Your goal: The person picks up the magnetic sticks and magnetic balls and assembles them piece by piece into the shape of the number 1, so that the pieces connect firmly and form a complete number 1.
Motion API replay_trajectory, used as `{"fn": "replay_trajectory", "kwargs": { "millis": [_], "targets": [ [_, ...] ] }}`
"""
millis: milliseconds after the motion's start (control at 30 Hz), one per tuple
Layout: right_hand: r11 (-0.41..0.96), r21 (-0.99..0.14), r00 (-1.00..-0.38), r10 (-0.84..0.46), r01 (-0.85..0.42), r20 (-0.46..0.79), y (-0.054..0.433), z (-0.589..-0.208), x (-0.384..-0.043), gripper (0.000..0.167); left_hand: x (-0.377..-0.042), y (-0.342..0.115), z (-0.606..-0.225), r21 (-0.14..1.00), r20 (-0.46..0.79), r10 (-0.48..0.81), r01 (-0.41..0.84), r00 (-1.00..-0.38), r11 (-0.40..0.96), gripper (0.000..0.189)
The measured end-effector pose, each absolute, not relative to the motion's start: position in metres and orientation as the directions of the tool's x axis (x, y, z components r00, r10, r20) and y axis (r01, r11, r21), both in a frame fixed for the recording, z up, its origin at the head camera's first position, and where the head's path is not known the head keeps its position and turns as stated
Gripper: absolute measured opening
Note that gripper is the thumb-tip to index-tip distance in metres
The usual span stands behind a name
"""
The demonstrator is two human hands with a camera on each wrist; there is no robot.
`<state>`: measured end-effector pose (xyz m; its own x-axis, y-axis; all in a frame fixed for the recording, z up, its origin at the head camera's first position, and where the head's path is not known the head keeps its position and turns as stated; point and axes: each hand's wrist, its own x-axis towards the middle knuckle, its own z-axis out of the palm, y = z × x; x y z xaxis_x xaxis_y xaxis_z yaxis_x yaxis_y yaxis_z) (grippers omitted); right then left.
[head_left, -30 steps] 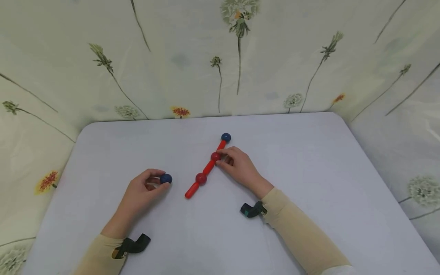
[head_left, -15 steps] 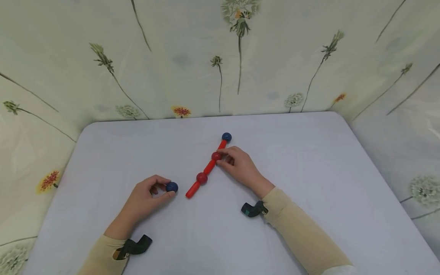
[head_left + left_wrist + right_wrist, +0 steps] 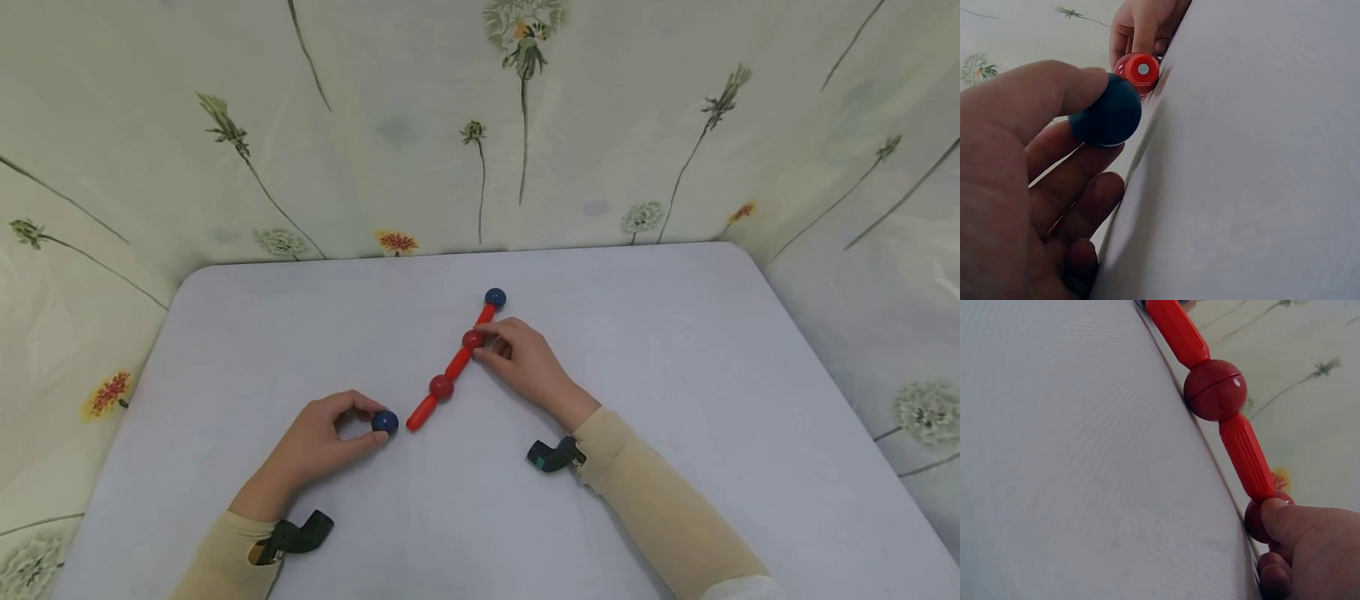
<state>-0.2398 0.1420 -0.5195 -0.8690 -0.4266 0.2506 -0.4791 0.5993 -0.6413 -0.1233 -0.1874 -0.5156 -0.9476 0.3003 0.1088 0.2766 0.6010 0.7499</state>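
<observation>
My left hand [image 3: 322, 437] pinches a dark blue ball [image 3: 386, 422] between thumb and fingers, just left of the near end of a straight chain. That chain alternates red rods and balls: a near red rod [image 3: 422, 413], a red ball [image 3: 442, 387], a middle rod [image 3: 458, 363], another red ball [image 3: 473, 340], a far rod, and a blue ball [image 3: 495, 298] at its tip. My right hand [image 3: 525, 362] pinches the farther red ball from the right. In the left wrist view, the near rod's end [image 3: 1143, 69] shows a round silvery face behind the held blue ball [image 3: 1110, 112].
A white table [image 3: 637, 333] lies under everything, its far edge meeting a backdrop cloth [image 3: 420, 167] printed with dandelions. Dark camera mounts [image 3: 300, 533] sit at both wrists, close to the table surface.
My left hand has moved right and toward the near side with the blue ball, bringing it close to the chain's near end. The right hand keeps its hold on the red ball, nearly still.
</observation>
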Motion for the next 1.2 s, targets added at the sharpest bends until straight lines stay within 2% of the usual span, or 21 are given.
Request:
{"fn": "replay_trajectory", "kwargs": {
  "millis": [467,767,967,1200],
  "targets": [
    [0.592,-0.651,-0.871,-0.419,-0.475,0.255,0.1417,-0.5168,-0.2388,0.036,-0.1241,-0.1902,-0.5153,0.714,0.157,0.397,0.381,-0.904,0.587,0.031],
    [0.598,-0.639,-0.868,-0.422,-0.484,0.262,0.1413,-0.5174,-0.2403,0.036,-0.1283,-0.1919,-0.5192,0.69,0.27,0.485,0.518,-0.832,0.506,0.03],
    [0.599,-0.639,-0.868,-0.423,-0.483,0.26,0.1408,-0.5177,-0.2396,0.036,-0.1289,-0.1901,-0.5212,0.677,0.3,0.494,0.547,-0.816,0.492,0.032],
    [0.598,-0.645,-0.871,-0.422,-0.477,0.252,0.1401,-0.5178,-0.2397,0.036,-0.1288,-0.1842,-0.523,0.685,0.281,0.493,0.532,-0.823,0.498,0.031]
  ]
}}
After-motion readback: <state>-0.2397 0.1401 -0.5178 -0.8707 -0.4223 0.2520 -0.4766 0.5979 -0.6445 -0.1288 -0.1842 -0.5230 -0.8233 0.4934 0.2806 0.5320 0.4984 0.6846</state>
